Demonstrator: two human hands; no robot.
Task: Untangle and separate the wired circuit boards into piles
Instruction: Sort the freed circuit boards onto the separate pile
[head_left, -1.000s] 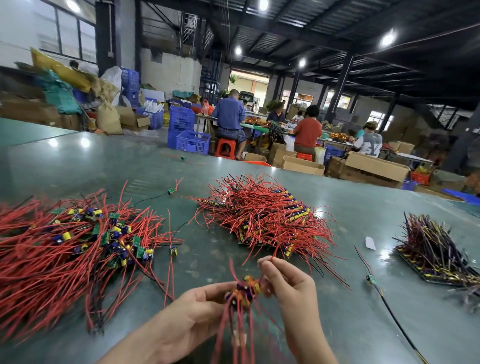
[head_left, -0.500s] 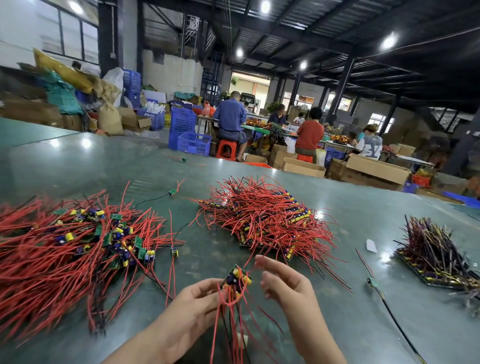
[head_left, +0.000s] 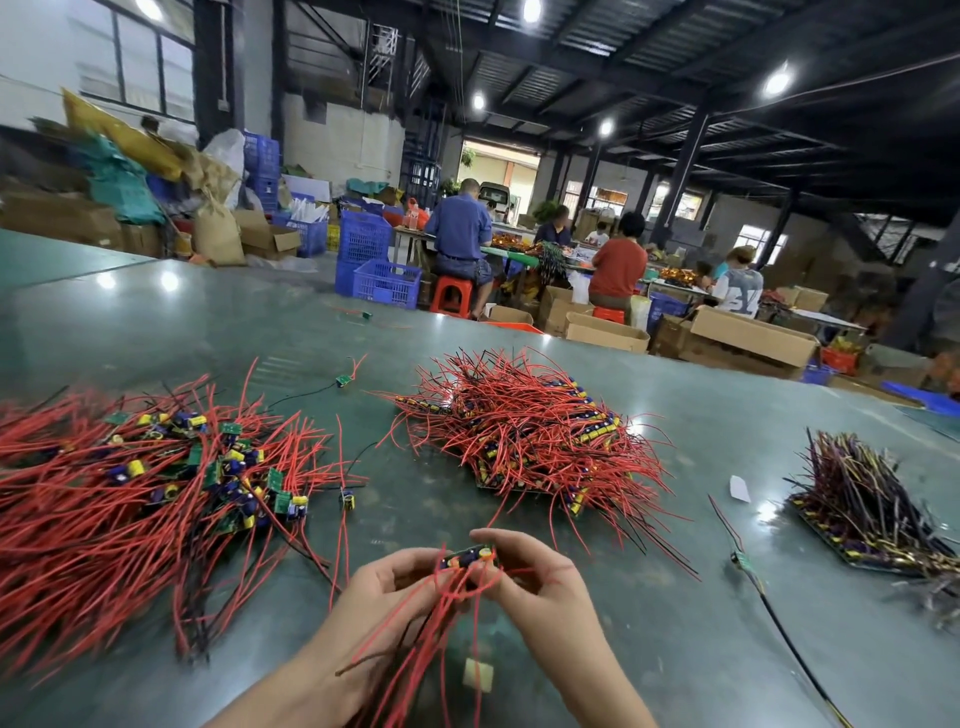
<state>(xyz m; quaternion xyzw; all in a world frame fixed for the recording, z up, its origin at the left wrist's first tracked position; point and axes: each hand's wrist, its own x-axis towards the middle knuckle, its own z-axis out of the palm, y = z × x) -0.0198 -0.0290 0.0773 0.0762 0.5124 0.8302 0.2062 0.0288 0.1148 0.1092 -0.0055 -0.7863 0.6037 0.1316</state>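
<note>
Hands (head_left: 395, 587) closer, held boards (head_left: 470, 558) half-hidden.

I see a dim hall lit by round ceiling lamps (head_left: 777, 83), which glare white on the glossy table (head_left: 156, 322). The hands (head_left: 395, 587) look slightly motion-blurred. Wide-angle bending curves the edges; distant workers are soft.

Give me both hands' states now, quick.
Left hand: closed on small bundle of red-wired circuit boards.
Right hand: closed on the same bundle.
</note>
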